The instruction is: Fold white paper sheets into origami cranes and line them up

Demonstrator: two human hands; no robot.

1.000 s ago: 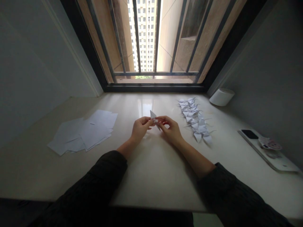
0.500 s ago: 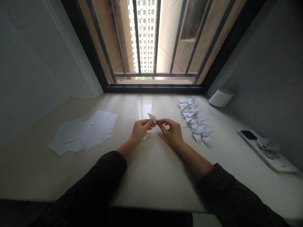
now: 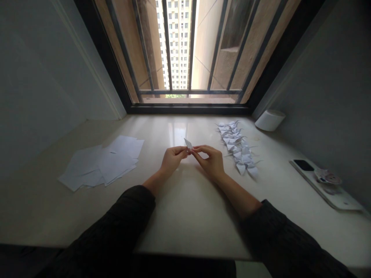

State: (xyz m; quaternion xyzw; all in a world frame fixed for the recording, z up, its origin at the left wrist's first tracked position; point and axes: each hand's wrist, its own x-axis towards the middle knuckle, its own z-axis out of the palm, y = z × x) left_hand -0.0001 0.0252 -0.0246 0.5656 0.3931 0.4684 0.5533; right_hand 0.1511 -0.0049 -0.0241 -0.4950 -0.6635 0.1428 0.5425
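Observation:
A small folded white paper piece [image 3: 188, 144] is pinched between my two hands above the middle of the pale table [image 3: 185, 208]. My left hand [image 3: 172, 159] grips it from the left with thumb and fingers closed. My right hand [image 3: 211, 160] pinches its right side, fingers curled. Only a pointed tip of the paper shows above the fingertips; the remainder is hidden by them. A row of several folded white paper figures [image 3: 238, 151] lies just right of my right hand.
A loose pile of flat white sheets [image 3: 101, 161] lies at the left. A white round container [image 3: 270, 119] stands at the back right corner. A phone and a small decorated item rest on a white tablet-like slab [image 3: 326, 183] at the right. A barred window [image 3: 185, 54] is ahead.
The paper piece has turned a little between my fingers and shows less of itself. Both hands stay in nearly the same place.

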